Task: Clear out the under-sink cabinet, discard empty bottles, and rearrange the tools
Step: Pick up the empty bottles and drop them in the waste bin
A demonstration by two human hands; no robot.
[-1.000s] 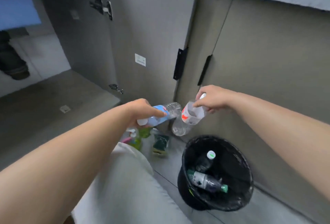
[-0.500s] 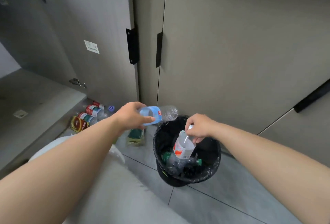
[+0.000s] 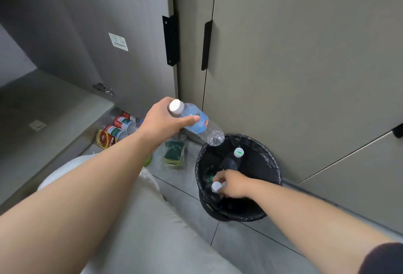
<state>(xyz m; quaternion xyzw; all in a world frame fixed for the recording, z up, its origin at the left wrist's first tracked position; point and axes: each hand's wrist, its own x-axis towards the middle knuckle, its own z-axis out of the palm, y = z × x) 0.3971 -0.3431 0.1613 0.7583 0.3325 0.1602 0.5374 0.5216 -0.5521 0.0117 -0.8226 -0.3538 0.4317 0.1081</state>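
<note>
My left hand (image 3: 162,121) grips an empty clear bottle with a blue label (image 3: 199,123) just below its white cap. The bottle is tilted, with its base over the rim of the black-lined bin (image 3: 271,158). My right hand (image 3: 234,184) is lowered inside the bin. Its fingers pinch the neck of a white-capped bottle (image 3: 216,186), whose body is hidden in the dark. Another bottle with a white and green cap (image 3: 238,152) lies in the bin.
Several red-labelled bottles (image 3: 120,124) and a yellow-red pack (image 3: 104,139) lie on the floor by the open cabinet door (image 3: 122,33). A green sponge pack (image 3: 174,153) sits left of the bin. My knee (image 3: 135,219) fills the lower middle.
My right hand has lowered its bottle from above the bin down into it. My left hand has carried the blue-labelled bottle right, tipping its base over the bin's rim. The view has swung right.
</note>
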